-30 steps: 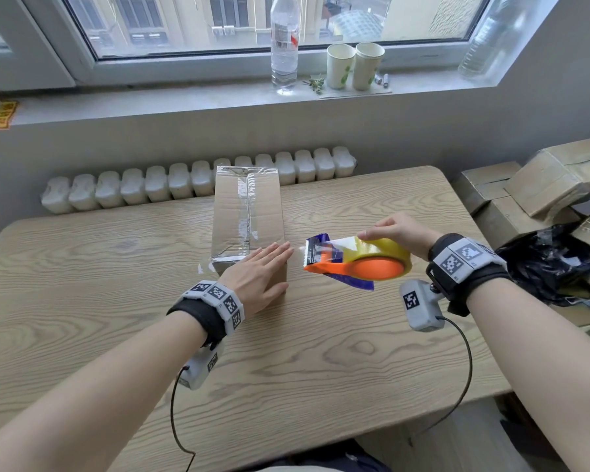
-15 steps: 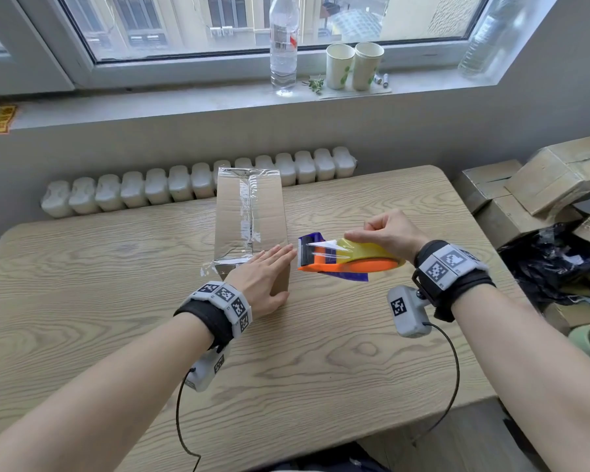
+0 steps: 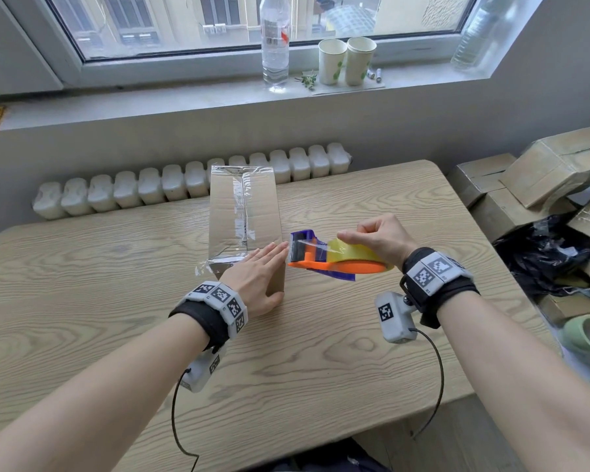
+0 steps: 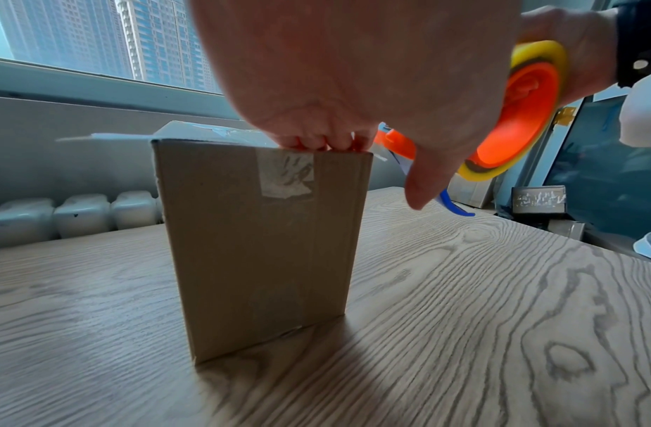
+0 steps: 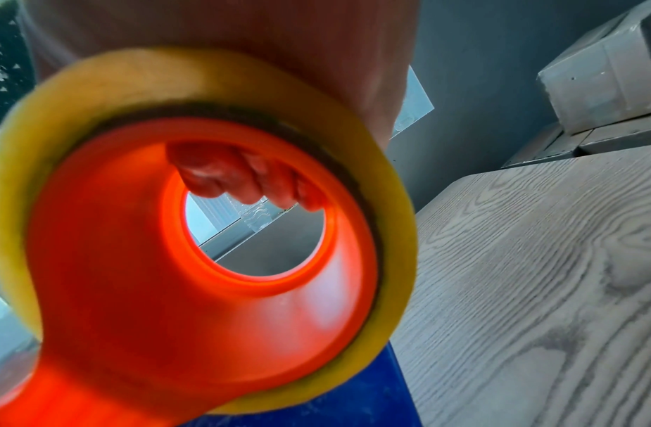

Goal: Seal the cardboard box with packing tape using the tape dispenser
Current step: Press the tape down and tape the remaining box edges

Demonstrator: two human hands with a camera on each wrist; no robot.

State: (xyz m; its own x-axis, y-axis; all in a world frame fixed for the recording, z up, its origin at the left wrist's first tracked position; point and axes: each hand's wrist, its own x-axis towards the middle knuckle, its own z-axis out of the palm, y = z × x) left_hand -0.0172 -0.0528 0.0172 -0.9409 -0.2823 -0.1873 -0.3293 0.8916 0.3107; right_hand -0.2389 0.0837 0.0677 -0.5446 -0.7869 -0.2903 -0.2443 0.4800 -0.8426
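Observation:
A tall narrow cardboard box (image 3: 244,212) (image 4: 257,245) stands on the wooden table (image 3: 321,352), with clear tape along its top seam and a loose end at the near left corner. My left hand (image 3: 258,274) (image 4: 353,72) lies flat on the near end of the top, fingers straight, thumb hanging down the right side. My right hand (image 3: 380,238) grips the tape dispenser (image 3: 334,258) (image 4: 513,115) (image 5: 192,251), orange and blue with a yellow tape roll. The dispenser hangs in the air just right of the box, its blade end close to my left fingertips.
A white radiator (image 3: 191,185) runs behind the table. On the windowsill stand a water bottle (image 3: 275,42) and two paper cups (image 3: 346,59). Stacked cardboard boxes (image 3: 542,178) and black plastic (image 3: 545,253) crowd the right side, with a green slipper (image 3: 586,338) below.
My right hand has carried the dispenser left toward the box, until its blade end nearly meets my left fingertips. My left hand has stayed on the box top.

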